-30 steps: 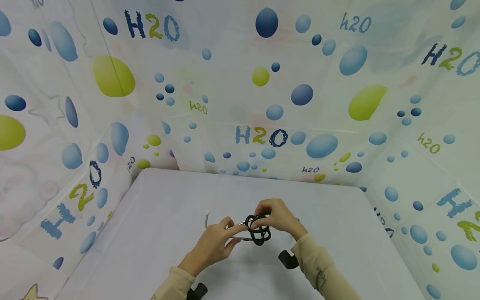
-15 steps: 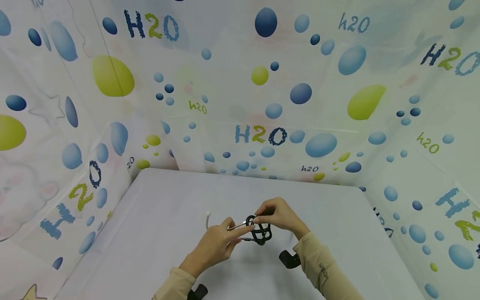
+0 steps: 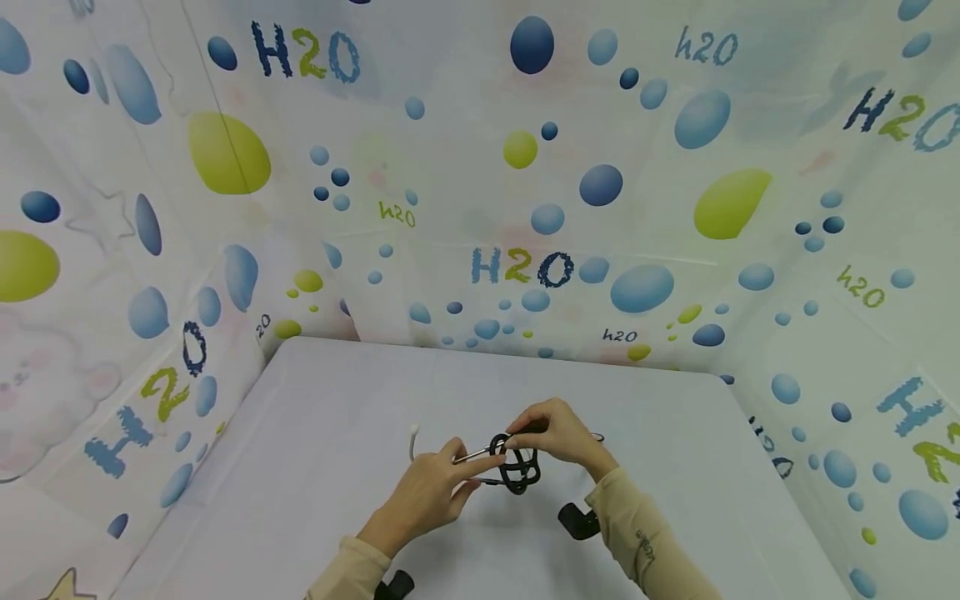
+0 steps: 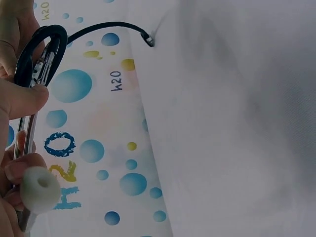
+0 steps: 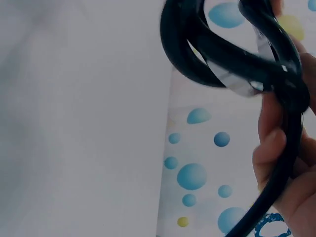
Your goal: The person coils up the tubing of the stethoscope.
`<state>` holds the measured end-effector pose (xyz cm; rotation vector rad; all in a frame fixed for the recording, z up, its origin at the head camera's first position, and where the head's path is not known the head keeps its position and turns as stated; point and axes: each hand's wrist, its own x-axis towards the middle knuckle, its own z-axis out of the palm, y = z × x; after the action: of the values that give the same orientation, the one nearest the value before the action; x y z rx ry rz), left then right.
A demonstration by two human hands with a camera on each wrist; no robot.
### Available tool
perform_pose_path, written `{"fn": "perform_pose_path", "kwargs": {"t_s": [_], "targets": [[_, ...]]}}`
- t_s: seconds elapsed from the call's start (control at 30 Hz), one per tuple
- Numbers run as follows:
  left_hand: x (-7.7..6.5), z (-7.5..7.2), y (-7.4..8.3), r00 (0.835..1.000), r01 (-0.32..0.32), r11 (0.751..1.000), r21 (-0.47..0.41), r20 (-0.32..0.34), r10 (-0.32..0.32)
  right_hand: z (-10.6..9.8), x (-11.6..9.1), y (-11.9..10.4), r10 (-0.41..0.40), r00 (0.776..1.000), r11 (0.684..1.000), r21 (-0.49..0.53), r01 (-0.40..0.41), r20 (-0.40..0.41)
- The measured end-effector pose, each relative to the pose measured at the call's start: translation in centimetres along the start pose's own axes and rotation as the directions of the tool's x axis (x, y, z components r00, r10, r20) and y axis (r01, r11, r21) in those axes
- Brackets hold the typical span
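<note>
Over the white table (image 3: 322,400), twelve o'clock pointing away from the person, I note the left hand (image 3: 433,485), fingers bent and gripping the metal rods (image 4: 30,129), and at its two o'clock the right hand (image 3: 558,433), fingertips drawn nearly together, pinching the black tube (image 5: 232,52). The tube sits in loops about the rods, at the left hand's three and the right's eight. At the left hand's eleven, a white tip (image 4: 39,190) caps one rod.

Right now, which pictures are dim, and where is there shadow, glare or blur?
Right wrist view: dim, small glints on the black tubing; left wrist view: also dim, white tip looks slightly soft; head view: brighter, soft shadow on the table.
</note>
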<state>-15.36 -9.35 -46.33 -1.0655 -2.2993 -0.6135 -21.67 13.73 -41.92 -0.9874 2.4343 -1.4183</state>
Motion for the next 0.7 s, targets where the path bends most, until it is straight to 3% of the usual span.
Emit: {"fn": "perform_pose_path", "kwargs": {"t_s": [0.13,0.37,0.57,0.7], "targets": [[-0.2,-0.2,0.1,1.000,-0.003,1.000,-0.009,0.012,0.003,-0.4,-0.2,0.6,-0.013,0.999,0.999,0.035,0.011,0.048],[-0.4,-0.7,0.5,0.999,-0.027,0.998,-0.060,0.017,0.029,-0.8,-1.2,2.0,0.131,0.991,0.971,0.202,-0.125,-0.020],[-0.9,-0.9,0.4,1.000,-0.025,0.997,-0.074,0.002,0.025,1.4,-1.6,1.8,0.106,0.982,0.975,0.211,-0.071,-0.159],[-1.1,-1.1,0.1,0.999,-0.011,0.999,-0.051,-0.045,0.009,3.6,-1.9,3.3,0.047,0.969,0.983,0.182,-0.002,-0.244]]}}
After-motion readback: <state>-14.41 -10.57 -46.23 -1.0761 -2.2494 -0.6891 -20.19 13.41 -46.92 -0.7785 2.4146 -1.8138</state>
